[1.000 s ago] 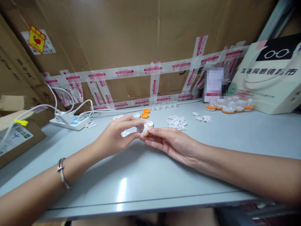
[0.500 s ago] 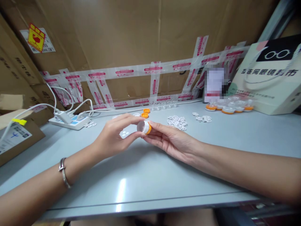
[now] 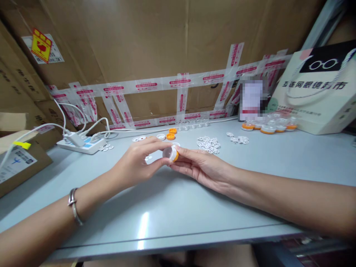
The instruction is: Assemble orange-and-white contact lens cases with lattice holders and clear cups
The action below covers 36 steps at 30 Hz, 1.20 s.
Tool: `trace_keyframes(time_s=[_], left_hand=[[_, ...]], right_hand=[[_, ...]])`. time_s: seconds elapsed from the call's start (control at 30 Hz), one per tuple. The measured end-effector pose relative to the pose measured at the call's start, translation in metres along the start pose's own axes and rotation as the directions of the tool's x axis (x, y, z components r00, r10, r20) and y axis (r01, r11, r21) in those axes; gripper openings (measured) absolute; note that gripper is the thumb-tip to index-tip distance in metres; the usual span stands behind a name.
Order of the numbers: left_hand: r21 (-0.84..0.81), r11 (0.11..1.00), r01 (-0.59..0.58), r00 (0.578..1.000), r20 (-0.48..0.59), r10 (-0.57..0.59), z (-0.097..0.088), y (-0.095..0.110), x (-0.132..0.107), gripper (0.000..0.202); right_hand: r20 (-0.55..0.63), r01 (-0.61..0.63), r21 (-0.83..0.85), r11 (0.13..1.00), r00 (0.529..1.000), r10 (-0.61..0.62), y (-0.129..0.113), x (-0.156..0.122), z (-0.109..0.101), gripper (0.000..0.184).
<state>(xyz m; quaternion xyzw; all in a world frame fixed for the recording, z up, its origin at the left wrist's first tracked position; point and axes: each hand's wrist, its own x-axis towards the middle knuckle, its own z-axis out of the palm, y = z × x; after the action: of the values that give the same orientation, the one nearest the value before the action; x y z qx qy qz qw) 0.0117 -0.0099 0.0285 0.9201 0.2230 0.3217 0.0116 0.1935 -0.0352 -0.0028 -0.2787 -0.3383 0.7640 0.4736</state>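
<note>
Both hands meet over the middle of the grey table [image 3: 172, 207] on one small round case [image 3: 170, 152], clear with an orange cap. My left hand [image 3: 136, 163] pinches its clear end between thumb and fingers. My right hand [image 3: 201, 167] grips the orange side with its fingertips, palm turned up. The case is held just above the tabletop, tilted on its side. A metal bracelet [image 3: 72, 205] sits on my left wrist.
Behind the hands lie loose orange caps [image 3: 171, 135], white caps [image 3: 139, 138] and a heap of small white parts [image 3: 208, 144]. A row of finished orange-capped cases [image 3: 267, 128] stands at the back right by a paper bag [image 3: 317, 92]. A power strip [image 3: 83, 144] lies at the left.
The case has been turned between the fingers and both hands shifted slightly; they stay in the same place over the table.
</note>
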Motion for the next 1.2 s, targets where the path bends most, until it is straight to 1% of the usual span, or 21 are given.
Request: trace_keyframes(time_s=[0.1,0.17,0.23,0.37,0.43,0.5,0.67,0.73,0.83,0.9,0.97,1.07,1.2], left_hand=[[0.010,0.999,-0.038,0.997,0.066,0.037,-0.003,0.000,-0.001,0.024],[0.022,0.998,-0.054,0.996,0.072,0.053,-0.004,0.000,0.000,0.024],[0.036,0.998,-0.057,0.998,0.021,0.057,-0.005,0.001,0.000,0.024],[0.054,0.998,-0.038,0.992,-0.115,0.044,-0.001,0.004,0.001,0.021],[0.067,0.998,-0.012,0.988,-0.150,0.022,0.002,0.005,0.001,0.021],[0.077,0.997,0.007,0.987,-0.163,0.006,0.003,0.006,0.000,0.020],[0.120,0.993,-0.004,0.995,-0.095,0.016,0.003,0.005,-0.002,0.022],[0.152,0.988,-0.036,0.997,-0.065,0.046,0.002,0.004,-0.002,0.024],[0.183,0.979,-0.095,0.995,-0.008,0.099,0.001,0.002,-0.002,0.023],[0.166,0.981,-0.104,0.994,0.040,0.098,0.000,0.000,-0.001,0.022],[0.099,0.992,-0.078,0.995,0.069,0.072,-0.001,-0.002,0.000,0.021],[-0.017,0.999,-0.037,0.997,0.063,0.038,0.001,-0.004,0.001,0.025],[-0.057,0.998,-0.013,1.000,-0.004,0.013,0.006,-0.005,-0.001,0.030]], right_hand=[[-0.015,-0.037,0.005,0.999,0.999,0.037,0.001,0.002,-0.001,0.013],[-0.032,-0.048,0.014,0.999,0.998,0.048,0.000,0.002,0.001,0.014],[-0.034,-0.036,0.027,0.999,0.999,0.037,-0.001,0.002,0.003,0.014],[0.000,0.008,0.054,0.999,1.000,-0.008,-0.002,0.003,0.004,0.014],[0.008,0.021,0.057,0.998,1.000,-0.021,-0.002,0.002,0.004,0.014],[0.006,0.027,0.047,0.999,1.000,-0.027,-0.003,0.001,0.005,0.014],[-0.039,0.001,0.036,0.999,0.999,0.001,-0.005,-0.002,0.007,0.016],[-0.059,-0.016,0.039,0.999,0.998,0.019,-0.005,-0.002,0.006,0.017],[-0.054,-0.040,0.049,0.998,0.998,0.043,-0.002,0.000,0.004,0.017],[-0.038,-0.067,0.059,0.996,0.997,0.069,0.000,0.002,0.002,0.018],[-0.029,-0.093,0.065,0.994,0.995,0.095,0.000,0.003,0.002,0.019],[-0.057,-0.095,0.082,0.992,0.993,0.100,-0.001,0.004,0.004,0.017],[-0.046,-0.072,0.076,0.995,0.996,0.076,-0.004,0.004,0.005,0.014]])
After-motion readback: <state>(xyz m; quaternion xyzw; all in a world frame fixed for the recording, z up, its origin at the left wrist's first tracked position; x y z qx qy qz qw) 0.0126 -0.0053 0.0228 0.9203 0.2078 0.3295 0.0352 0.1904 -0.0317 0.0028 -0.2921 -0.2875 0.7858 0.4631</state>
